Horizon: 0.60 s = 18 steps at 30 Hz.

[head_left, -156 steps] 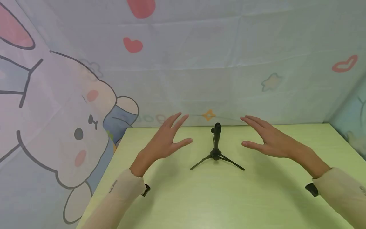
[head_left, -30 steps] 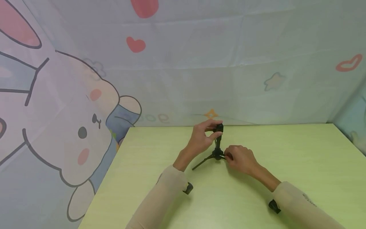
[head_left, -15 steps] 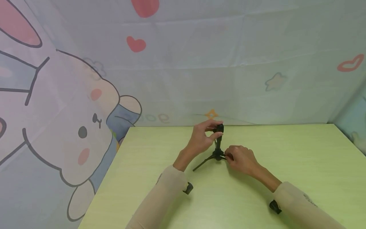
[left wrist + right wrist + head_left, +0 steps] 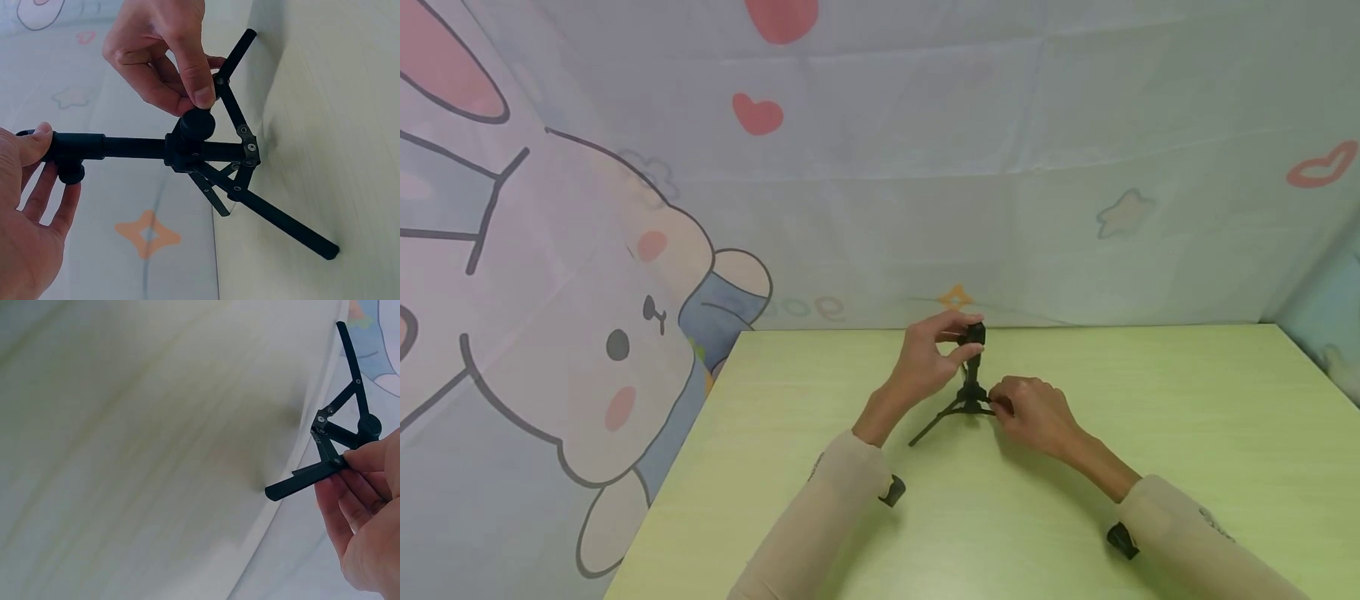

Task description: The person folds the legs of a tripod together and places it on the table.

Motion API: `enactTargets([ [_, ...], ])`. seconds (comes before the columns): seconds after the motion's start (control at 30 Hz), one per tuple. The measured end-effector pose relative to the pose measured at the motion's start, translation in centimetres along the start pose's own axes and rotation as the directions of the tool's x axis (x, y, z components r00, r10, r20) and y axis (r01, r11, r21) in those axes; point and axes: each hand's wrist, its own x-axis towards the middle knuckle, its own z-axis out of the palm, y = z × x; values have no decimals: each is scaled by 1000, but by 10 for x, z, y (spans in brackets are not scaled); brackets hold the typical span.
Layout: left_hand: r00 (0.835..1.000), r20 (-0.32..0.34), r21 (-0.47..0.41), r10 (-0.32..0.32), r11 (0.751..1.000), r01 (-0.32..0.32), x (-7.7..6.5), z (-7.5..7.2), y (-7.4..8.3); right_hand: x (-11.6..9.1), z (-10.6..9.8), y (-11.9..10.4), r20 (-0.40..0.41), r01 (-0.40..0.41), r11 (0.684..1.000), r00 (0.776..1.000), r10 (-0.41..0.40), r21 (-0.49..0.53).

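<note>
A black mini tripod (image 4: 973,367) stands upright with its legs spread, seen near the table's back edge in the head view. My left hand (image 4: 922,360) grips the top of its column (image 4: 134,147), thumb on one side and fingers on the other, by a small knob (image 4: 70,172). Lower down, my right hand (image 4: 1037,417) pinches the tripod at the leg hub, its thumb beside a larger round knob (image 4: 197,125). The right wrist view shows the fingers of the right hand (image 4: 375,531) under one leg (image 4: 303,480). Whether the feet touch the table cannot be told.
The light yellow-green table (image 4: 820,533) reaches back to a fabric backdrop (image 4: 880,150) printed with hearts and a star. A cartoon rabbit (image 4: 572,333) covers the cloth at the left. Black bands (image 4: 892,491) sit at both sleeve cuffs.
About five seconds ago both hands hovered apart from the tripod; now both hold it. Over the last half second the right hand and the tripod's hub collar have risen slightly.
</note>
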Motion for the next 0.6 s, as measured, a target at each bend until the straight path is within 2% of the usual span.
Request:
enactTargets([
  [0.33,1000,-3,4,-8,1000,8,1,0,1,-1,-1,-2,-97,54,998,994,-50,36],
  [0.6,1000,-11,-5,12,1000,-13,2,1,2,-1,-1,-2,-201,110,989,976,-88,103],
])
